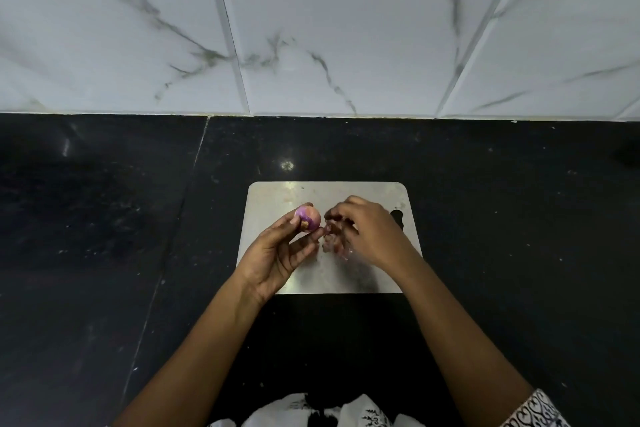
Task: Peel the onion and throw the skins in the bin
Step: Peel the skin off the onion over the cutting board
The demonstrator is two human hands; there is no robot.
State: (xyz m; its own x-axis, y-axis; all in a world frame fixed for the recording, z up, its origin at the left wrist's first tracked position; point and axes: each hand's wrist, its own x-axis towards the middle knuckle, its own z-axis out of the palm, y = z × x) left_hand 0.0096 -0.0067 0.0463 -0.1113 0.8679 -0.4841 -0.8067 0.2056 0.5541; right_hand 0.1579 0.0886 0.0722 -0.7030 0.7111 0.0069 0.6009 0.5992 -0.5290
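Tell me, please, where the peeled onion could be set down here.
Free: the far strip of the steel board, and the black counter on either side. Crowded: the board's middle, under the left hand, onion, right hand and skins.

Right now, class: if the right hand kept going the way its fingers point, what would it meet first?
The right hand points left, toward the onion held in the left hand. It would likely meet the onion first, though depth is unclear.
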